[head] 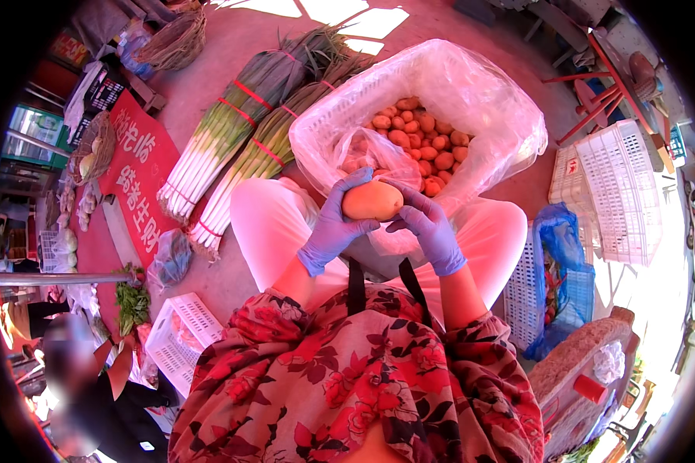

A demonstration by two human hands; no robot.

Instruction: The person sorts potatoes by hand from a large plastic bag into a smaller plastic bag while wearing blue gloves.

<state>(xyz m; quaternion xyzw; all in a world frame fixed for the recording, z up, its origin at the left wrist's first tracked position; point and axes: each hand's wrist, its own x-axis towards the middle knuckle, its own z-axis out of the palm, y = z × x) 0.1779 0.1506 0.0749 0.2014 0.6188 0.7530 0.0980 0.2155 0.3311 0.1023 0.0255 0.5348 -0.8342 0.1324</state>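
Note:
Both of my hands wear thin bluish-purple gloves. My left hand [337,223] is closed around the left side of a smooth, oval, orange-looking potato [372,201]. The fingers of my right hand [431,228] touch the potato's right end. Just beyond my hands a clear plastic bag [376,153] holds more of the same produce. It lies at the near side of a white plastic crate [336,110] lined with clear film, in which many small round potatoes [428,139] are piled.
Bundles of long green onions [226,127], tied with red bands, lie left of the crate. White crates [617,191] stand at the right, near a crate with blue plastic film [562,226]. Another white crate [185,341] is at lower left. A person [110,399] in dark clothing is beyond it.

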